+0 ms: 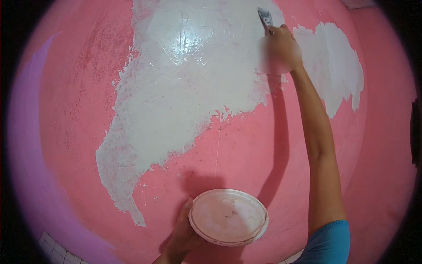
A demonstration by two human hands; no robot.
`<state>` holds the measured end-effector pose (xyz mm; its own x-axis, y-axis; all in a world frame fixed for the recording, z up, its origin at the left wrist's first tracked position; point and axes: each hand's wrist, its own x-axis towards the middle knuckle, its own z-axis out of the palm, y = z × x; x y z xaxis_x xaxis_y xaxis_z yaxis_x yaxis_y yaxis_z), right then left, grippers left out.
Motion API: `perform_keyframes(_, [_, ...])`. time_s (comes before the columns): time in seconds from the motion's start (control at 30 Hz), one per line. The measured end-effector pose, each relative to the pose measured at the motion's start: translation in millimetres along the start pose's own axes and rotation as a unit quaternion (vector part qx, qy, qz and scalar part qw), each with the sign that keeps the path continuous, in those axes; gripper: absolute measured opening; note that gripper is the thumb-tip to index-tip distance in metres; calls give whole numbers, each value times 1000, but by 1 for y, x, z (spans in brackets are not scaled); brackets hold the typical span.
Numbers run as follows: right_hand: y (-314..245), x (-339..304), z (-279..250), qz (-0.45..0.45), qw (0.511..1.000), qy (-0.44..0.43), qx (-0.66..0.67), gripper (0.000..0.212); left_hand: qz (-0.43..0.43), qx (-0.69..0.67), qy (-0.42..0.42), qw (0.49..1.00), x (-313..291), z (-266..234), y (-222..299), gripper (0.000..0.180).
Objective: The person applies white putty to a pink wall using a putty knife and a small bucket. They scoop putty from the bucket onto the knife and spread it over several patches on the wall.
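My right hand [283, 49], partly blurred, is raised at the upper right and closed around a putty knife [265, 18]. The knife's smeared metal blade points up and lies over the wet white filler patch [176, 105] on the pink wall. Whether its edge touches the wall I cannot tell. Low in the middle, my left hand [184, 233] grips the left rim of a round pale lid [195, 222]. A thin layer of creamy filler [246, 211] is spread on the lid. Most of the left fingers are hidden beneath it.
A second white filler patch [336, 66] covers the wall to the right of my arm. Pink wall [228, 154] shows below the large patch. A purple area [26, 132] runs down the left side. Tiles [57, 251] show at the bottom left, and a dark object [415, 132] at the right edge.
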<state>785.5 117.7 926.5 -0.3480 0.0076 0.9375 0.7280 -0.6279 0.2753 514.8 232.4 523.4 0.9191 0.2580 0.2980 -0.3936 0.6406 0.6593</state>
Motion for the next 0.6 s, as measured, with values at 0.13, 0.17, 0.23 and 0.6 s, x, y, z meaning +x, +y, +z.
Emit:
perform_keyframes(0.13, [-37, -67, -11, 46, 997, -53, 19, 25, 69, 25, -62, 995, -11, -6, -7, 49])
perform_keyframes(0.17, [-45, -87, -16, 40, 997, -43, 43, 27, 110, 68, -86, 988, -15, -8, -8, 47])
perform_keyframes(0.23, [-57, -126, -33, 36, 997, -42, 58, 32, 114, 50, -120, 985, -16, -14, -13, 44])
perform_keyframes(0.6, [-72, -163, -84, 68, 994, -9, 89, 33, -71, -47, -18, 996, -23, -28, -11, 54])
